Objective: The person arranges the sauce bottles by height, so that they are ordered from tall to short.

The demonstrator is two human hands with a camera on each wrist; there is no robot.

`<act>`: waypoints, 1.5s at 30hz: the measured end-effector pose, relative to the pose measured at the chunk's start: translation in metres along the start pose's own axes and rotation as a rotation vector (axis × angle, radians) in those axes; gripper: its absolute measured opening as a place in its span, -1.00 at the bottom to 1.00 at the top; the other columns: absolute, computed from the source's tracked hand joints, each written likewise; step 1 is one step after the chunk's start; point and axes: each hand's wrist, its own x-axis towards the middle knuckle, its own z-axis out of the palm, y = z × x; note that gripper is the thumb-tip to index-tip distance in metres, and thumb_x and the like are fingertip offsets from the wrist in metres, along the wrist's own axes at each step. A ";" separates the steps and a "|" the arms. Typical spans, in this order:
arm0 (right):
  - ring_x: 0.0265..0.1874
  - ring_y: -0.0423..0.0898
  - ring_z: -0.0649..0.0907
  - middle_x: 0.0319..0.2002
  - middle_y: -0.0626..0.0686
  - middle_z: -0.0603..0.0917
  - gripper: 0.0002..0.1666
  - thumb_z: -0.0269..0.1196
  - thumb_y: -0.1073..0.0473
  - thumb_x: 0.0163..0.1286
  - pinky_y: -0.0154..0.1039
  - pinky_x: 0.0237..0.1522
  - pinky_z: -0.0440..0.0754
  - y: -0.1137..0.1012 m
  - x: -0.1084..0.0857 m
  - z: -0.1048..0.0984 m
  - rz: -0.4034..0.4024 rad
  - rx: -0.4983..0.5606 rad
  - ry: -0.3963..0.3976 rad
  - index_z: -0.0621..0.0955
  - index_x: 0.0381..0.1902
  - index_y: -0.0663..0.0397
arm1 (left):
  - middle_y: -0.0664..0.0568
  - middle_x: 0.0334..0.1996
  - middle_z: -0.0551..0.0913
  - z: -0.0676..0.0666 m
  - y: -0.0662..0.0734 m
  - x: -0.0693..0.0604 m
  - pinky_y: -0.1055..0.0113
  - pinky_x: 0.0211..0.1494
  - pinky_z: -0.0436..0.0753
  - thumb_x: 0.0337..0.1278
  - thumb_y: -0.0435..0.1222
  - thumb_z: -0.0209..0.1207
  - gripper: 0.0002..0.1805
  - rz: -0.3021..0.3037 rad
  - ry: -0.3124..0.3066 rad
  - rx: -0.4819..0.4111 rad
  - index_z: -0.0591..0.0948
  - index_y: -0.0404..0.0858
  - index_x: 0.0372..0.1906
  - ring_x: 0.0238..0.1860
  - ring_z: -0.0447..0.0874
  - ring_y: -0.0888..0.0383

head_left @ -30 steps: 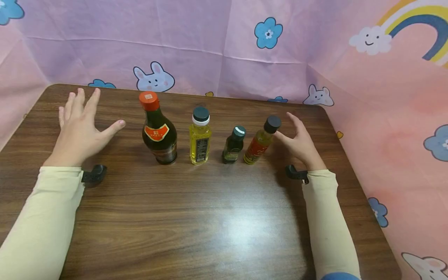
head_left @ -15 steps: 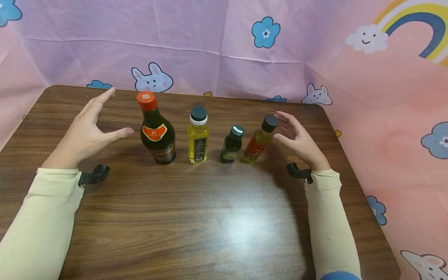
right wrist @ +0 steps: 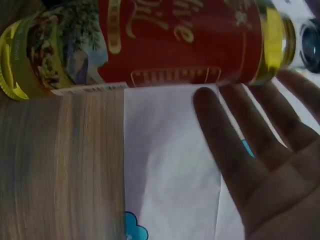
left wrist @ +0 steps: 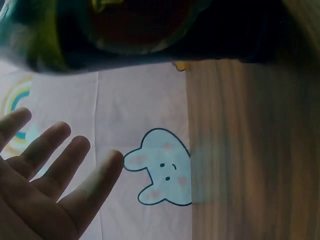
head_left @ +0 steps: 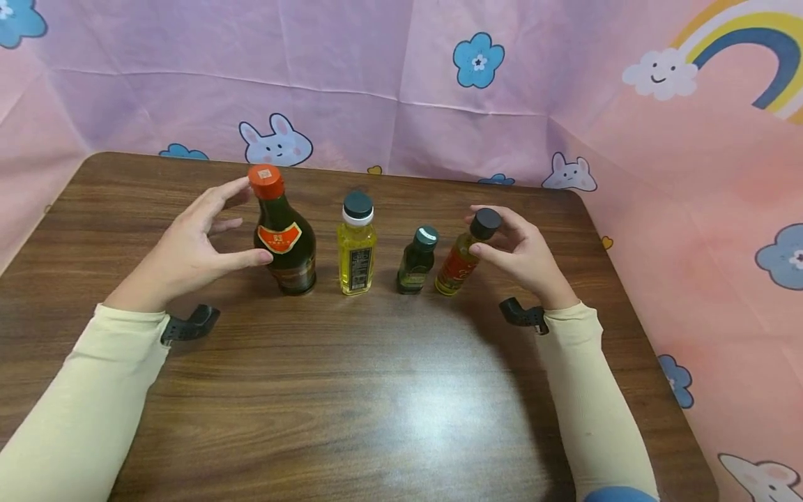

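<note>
My left hand (head_left: 188,244) curves about the left side of a tall dark bottle (head_left: 285,237) with a red cap. Its thumb tip lies in front of the bottle; in the left wrist view the fingers are spread, apart from the dark bottle (left wrist: 150,30). At the right, my right hand (head_left: 523,258) reaches around a slim olive oil bottle (head_left: 461,258) with a black cap and red label. The thumb is by its near side and the fingers are behind it. The right wrist view has straight fingers close to the olive oil bottle (right wrist: 175,45); contact is unclear.
Between these two stand a square bottle of yellow oil (head_left: 357,251) with a dark green cap and a small dark green bottle (head_left: 417,261). All rest upright on a brown wooden table (head_left: 314,404). A patterned cloth (head_left: 351,90) hangs behind and at the right.
The left hand has moved right, up to the red-capped bottle, its spread fingers now more bent. The right hand has moved left, its fingers passing behind the olive oil bottle. The bottles have stayed put.
</note>
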 end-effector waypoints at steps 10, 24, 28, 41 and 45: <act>-0.08 -0.14 0.76 -0.02 -0.07 0.73 -0.62 0.42 0.33 0.37 -0.31 -0.02 0.71 -0.005 -0.007 -0.001 0.033 -0.145 0.082 0.67 0.13 0.20 | 0.02 0.36 0.46 0.019 0.003 0.002 0.47 0.21 0.52 -0.08 -0.22 0.63 0.15 -0.043 -0.026 0.012 0.20 0.27 0.59 0.27 0.52 -0.06; 0.05 -0.18 0.69 0.07 0.14 0.72 -0.56 0.40 0.26 0.41 -0.30 0.06 0.70 0.003 -0.013 0.012 0.105 -0.144 0.074 0.62 0.21 0.20 | -0.03 0.29 0.51 0.036 0.000 -0.007 0.68 -0.10 0.54 -0.02 -0.10 0.59 -0.03 -0.133 -0.048 0.044 0.32 -0.04 0.48 0.13 0.62 -0.10; 0.05 -0.20 0.68 0.08 0.17 0.71 -0.57 0.37 0.30 0.42 -0.30 0.06 0.69 0.005 -0.013 0.012 0.105 -0.134 0.084 0.61 0.22 0.22 | -0.03 0.28 0.52 0.039 0.001 -0.007 0.68 -0.09 0.52 -0.02 -0.08 0.59 -0.03 -0.128 -0.024 0.052 0.31 -0.04 0.47 0.11 0.63 -0.07; -0.02 -0.15 0.66 0.03 0.16 0.68 -0.57 0.35 0.29 0.45 -0.37 -0.01 0.67 0.002 -0.014 0.020 0.112 -0.116 0.102 0.57 0.23 0.23 | -0.08 0.27 0.52 0.042 0.007 -0.011 0.75 -0.09 0.48 -0.06 -0.13 0.61 -0.04 -0.132 0.043 0.031 0.33 -0.09 0.44 0.15 0.63 -0.12; -0.01 -0.13 0.64 0.03 0.15 0.66 -0.57 0.32 0.29 0.47 -0.35 0.01 0.65 0.002 -0.015 0.023 0.118 -0.101 0.115 0.54 0.24 0.25 | -0.08 0.26 0.52 0.045 0.008 -0.010 0.74 -0.10 0.49 -0.04 -0.14 0.60 -0.05 -0.146 0.056 0.018 0.33 -0.08 0.44 0.13 0.64 -0.09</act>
